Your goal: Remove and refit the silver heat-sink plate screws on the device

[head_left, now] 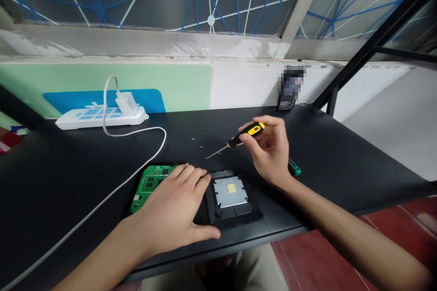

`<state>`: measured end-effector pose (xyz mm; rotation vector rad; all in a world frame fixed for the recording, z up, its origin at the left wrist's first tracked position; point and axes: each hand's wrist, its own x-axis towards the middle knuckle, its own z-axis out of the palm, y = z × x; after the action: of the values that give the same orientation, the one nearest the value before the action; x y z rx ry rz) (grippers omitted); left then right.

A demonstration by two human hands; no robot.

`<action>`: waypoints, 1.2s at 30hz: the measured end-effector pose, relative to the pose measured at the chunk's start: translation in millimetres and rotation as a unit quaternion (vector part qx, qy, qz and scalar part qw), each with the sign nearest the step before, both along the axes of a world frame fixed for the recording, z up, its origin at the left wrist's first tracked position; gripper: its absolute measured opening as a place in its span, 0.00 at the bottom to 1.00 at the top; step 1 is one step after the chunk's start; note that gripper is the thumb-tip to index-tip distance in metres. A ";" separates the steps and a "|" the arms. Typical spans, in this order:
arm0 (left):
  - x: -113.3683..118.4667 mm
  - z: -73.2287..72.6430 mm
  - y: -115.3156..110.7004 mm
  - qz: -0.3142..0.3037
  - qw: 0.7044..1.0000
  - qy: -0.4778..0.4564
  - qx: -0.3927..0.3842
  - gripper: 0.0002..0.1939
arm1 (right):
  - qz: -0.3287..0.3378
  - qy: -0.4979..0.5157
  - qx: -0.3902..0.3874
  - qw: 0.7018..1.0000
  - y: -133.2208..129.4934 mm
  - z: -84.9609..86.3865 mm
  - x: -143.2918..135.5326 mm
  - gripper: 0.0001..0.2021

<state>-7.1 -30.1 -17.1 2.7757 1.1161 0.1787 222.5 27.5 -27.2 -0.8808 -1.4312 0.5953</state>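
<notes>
My right hand is closed around a black and yellow screwdriver, whose metal tip points down and left above the black table. My left hand, fingers extended and thumb apart, lies over the right part of a green circuit board in a dark casing. Beside its fingertips is a black cover with a silver metal plate and a small pale yellow square on it. Several small screws lie on the table beyond the screwdriver tip.
A white power strip with a plugged-in charger sits at the back left. Its white cable crosses the table's left side. A phone leans on the back wall. A green-handled tool lies partly behind my right wrist.
</notes>
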 end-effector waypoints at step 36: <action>-6.0 -3.7 10.3 0.000 0.999 -0.025 -0.023 0.45 | 0.052 0.036 -0.185 0.981 9.6 -6.5 9.7 0.18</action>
<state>-13.2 -19.9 -20.7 2.7162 1.0939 0.2175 232.2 37.0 -33.7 -1.0669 -1.3275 0.9859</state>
